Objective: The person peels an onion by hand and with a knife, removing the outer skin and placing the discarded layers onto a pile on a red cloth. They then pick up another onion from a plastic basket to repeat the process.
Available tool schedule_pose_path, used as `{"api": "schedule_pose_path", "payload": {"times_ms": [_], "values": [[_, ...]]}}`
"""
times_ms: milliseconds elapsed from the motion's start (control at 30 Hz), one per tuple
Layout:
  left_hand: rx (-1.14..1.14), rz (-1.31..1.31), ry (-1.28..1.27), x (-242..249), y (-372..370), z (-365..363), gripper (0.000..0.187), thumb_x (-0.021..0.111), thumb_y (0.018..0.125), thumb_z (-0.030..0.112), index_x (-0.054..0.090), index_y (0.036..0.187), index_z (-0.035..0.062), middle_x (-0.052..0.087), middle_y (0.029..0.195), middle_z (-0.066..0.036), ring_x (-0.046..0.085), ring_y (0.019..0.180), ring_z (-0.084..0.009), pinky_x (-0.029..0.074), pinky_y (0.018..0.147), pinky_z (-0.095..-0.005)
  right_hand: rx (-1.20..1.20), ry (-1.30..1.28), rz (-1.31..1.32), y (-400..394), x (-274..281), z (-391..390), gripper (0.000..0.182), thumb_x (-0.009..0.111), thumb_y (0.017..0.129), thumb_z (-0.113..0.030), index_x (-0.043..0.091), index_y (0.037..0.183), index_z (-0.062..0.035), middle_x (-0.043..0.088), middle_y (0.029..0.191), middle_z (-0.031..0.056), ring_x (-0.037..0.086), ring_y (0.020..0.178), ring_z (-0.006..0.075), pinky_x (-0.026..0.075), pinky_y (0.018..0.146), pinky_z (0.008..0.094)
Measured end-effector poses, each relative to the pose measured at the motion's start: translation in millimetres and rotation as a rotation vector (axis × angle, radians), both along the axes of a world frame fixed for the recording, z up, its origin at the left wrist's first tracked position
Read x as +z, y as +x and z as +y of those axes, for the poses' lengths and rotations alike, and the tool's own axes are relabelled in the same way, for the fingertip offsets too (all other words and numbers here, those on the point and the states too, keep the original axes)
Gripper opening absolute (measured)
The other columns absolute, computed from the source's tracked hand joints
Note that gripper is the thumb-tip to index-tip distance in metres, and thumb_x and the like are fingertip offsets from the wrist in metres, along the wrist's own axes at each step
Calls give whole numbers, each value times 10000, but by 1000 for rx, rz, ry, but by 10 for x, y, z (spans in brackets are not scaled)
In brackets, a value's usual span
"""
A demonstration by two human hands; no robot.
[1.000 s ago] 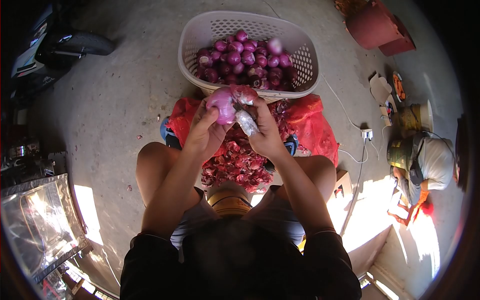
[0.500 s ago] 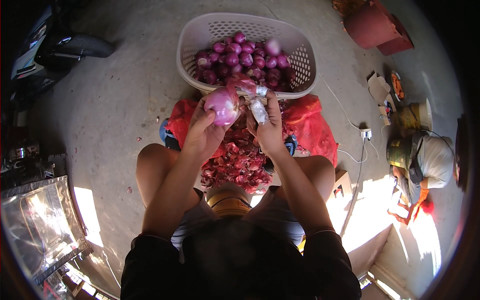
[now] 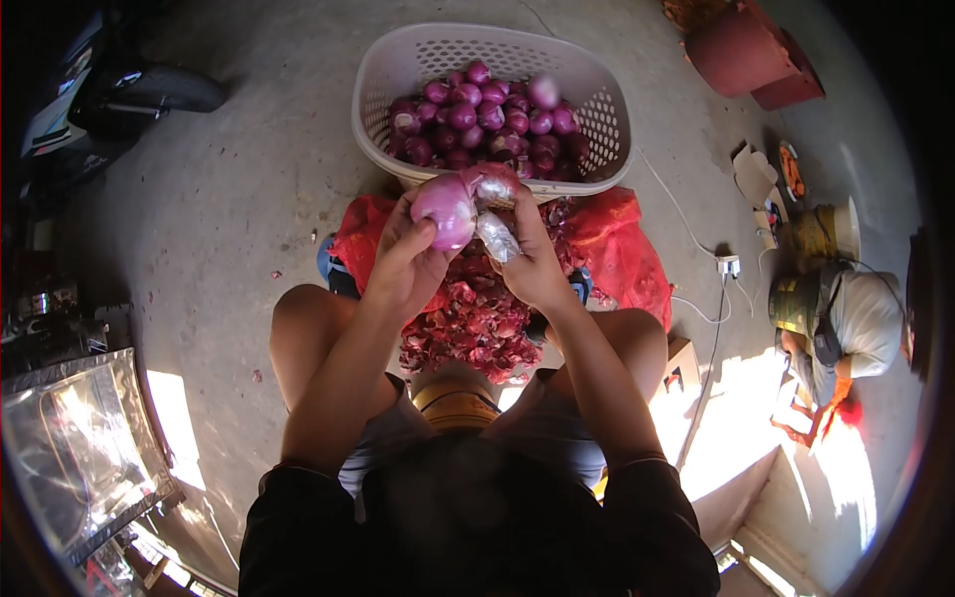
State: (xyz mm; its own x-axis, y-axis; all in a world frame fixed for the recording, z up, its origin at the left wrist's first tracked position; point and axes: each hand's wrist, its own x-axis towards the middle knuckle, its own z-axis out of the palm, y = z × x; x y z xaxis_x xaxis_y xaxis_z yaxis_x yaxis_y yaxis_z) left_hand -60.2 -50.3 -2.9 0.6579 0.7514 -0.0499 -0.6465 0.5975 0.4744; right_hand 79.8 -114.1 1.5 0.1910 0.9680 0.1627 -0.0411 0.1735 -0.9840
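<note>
My left hand (image 3: pixel 408 257) holds a purple onion (image 3: pixel 445 210) with its skin partly off. My right hand (image 3: pixel 532 261) grips a small knife with a wrapped handle (image 3: pixel 494 236) and pinches a flap of skin (image 3: pixel 494 182) still joined to the onion's top. Both hands hover just in front of a white plastic basket (image 3: pixel 386 88) filled with several peeled purple onions (image 3: pixel 484 123). Under my hands lies a heap of red onion peels (image 3: pixel 476 323) on a red sheet (image 3: pixel 625 255) between my knees.
Grey concrete floor (image 3: pixel 239 189) all around. A shiny metal container (image 3: pixel 75 443) sits at the lower left and dark objects at the upper left. Red pots (image 3: pixel 748 52) stand at the upper right. Another person (image 3: pixel 841 323) crouches at the right, near a white cable with a socket (image 3: pixel 729 266).
My right hand pulled the skin flap up and away from the onion, then came back close to it. The onion turned slightly in my left hand.
</note>
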Motion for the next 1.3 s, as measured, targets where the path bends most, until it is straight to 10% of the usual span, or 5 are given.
{"api": "schedule_pose_path", "payload": {"times_ms": [267, 967, 1300], "values": [[64, 3, 62, 36, 35, 11, 497, 643, 775, 64, 381, 1197, 54, 470, 1181, -93, 472, 1112, -199, 390, 974, -376, 61, -82, 399, 1, 106, -86, 467, 495, 865, -11, 308, 1279, -118, 496, 970, 11, 380, 647, 34, 312, 521, 177], [118, 86, 182, -18, 16, 12, 561, 645, 719, -46, 399, 1202, 99, 463, 1210, -87, 453, 1139, -205, 362, 985, -377, 32, -73, 262, -115, 32, -51, 428, 464, 895, -16, 312, 1288, -94, 475, 999, 9, 429, 739, 37, 371, 628, 187], [60, 42, 106, 12, 49, 2, 517, 630, 761, 84, 378, 1209, 35, 469, 1189, -117, 472, 1119, -220, 374, 984, -369, -13, -52, 305, -69, -35, -32, 341, 455, 908, -51, 379, 1231, -131, 464, 795, -46, 356, 546, 2, 288, 445, 161]]}}
